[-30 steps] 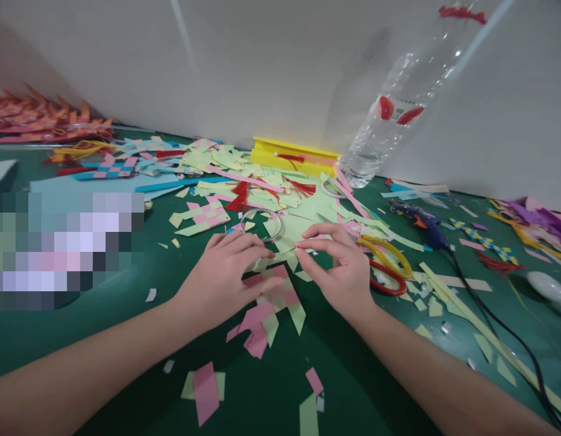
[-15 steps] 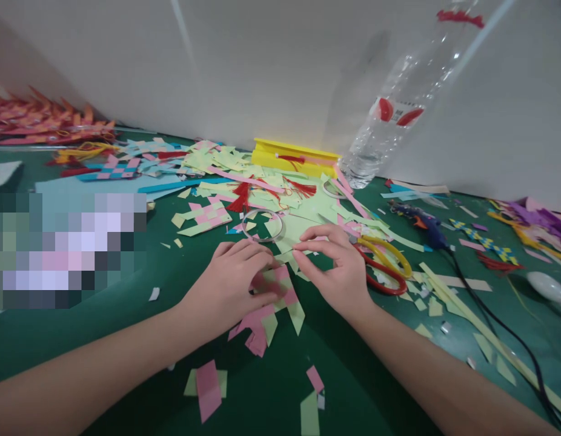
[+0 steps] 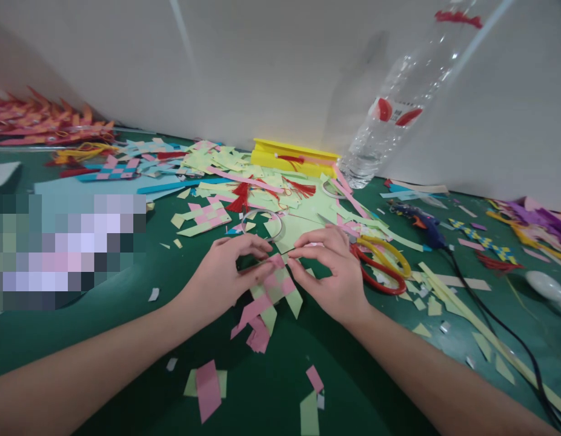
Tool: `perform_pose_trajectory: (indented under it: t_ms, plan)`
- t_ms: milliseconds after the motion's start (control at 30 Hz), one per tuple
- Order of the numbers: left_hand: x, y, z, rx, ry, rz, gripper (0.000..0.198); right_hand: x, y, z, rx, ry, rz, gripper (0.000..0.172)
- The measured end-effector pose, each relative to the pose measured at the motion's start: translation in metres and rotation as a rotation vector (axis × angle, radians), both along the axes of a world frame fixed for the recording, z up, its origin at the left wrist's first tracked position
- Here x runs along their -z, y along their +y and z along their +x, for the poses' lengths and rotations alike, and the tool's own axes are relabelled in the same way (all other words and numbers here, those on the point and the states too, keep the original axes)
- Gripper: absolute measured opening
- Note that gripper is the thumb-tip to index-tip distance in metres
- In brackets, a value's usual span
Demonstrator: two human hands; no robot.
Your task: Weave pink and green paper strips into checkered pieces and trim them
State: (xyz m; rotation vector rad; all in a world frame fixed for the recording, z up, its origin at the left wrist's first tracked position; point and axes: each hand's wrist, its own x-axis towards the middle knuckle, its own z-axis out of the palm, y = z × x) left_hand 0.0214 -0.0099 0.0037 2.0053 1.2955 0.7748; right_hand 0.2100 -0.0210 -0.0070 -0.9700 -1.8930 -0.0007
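A woven pink and light green paper piece [image 3: 275, 289] with pointed strip ends lies before me, tilted slightly. My left hand [image 3: 221, 269] pinches its upper left edge between thumb and fingers. At its top corner, my right hand [image 3: 335, 272] has thumb and forefinger drawn together; whatever sits between those tips is too small to name. Just beyond the fingers stands a clear tape roll [image 3: 262, 225]. Red and yellow handled scissors [image 3: 379, 289] lie beside my right hand, blades partly hidden. Folded pink scraps [image 3: 258, 336] rest under the woven piece's lower end.
Paper strips and red tassels [image 3: 240, 197] are heaped behind, near a yellow folded sheet [image 3: 289, 162]. A clear bottle [image 3: 375, 142] leans at the wall. On the right lies a blue glue gun [image 3: 421, 224] with its black cord. Another woven piece [image 3: 208, 217] lies left of the tape.
My left hand has turned and lifted, its thumb now on the paper's edge, exposing more of the weave. My right fingertips have shifted slightly left and down to the top corner.
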Motion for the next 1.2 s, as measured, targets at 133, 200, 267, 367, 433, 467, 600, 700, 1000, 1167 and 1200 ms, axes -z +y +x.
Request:
perform_pose_trajectory:
  t_ms: [133,200,267,367,433,467,600,700,1000,1167,1200]
  plan:
    - [-0.004,0.001,-0.001,0.005,-0.119,-0.044,0.025,0.001,-0.002,-0.002,-0.066,0.015,-0.039,0.007]
    - [-0.004,0.001,-0.002,0.000,-0.136,-0.043,0.024,0.000,-0.003,-0.003,-0.117,0.048,-0.105,0.008]
    - [-0.004,0.001,-0.003,-0.016,-0.149,-0.034,0.025,0.000,-0.005,-0.004,-0.153,0.077,-0.141,0.010]
    - [-0.005,0.000,-0.003,-0.044,-0.181,-0.045,0.027,0.000,-0.006,-0.005,-0.167,0.091,-0.126,0.011]
    - [-0.005,-0.001,-0.003,-0.051,-0.211,-0.074,0.026,-0.001,-0.006,-0.005,-0.163,0.090,-0.107,0.011]
    - [-0.006,-0.001,-0.002,-0.050,-0.223,-0.088,0.025,-0.001,-0.007,-0.005,-0.162,0.089,-0.097,0.010]
    - [-0.005,-0.002,-0.002,-0.036,-0.249,-0.101,0.022,-0.001,-0.007,-0.005,-0.179,0.073,-0.063,0.010]
    - [-0.004,-0.002,-0.001,-0.033,-0.259,-0.099,0.022,0.000,-0.007,-0.005,-0.177,0.073,-0.060,0.010]
    - [-0.001,0.000,-0.002,-0.043,-0.278,-0.123,0.019,0.002,-0.007,-0.006,-0.148,0.069,-0.107,0.011]
    - [-0.004,-0.005,0.000,-0.055,-0.255,-0.064,0.019,0.000,-0.011,-0.007,-0.091,0.045,-0.093,0.014]
    - [-0.004,-0.006,0.001,-0.056,-0.258,-0.051,0.019,-0.001,-0.012,-0.007,-0.083,0.037,-0.086,0.015]
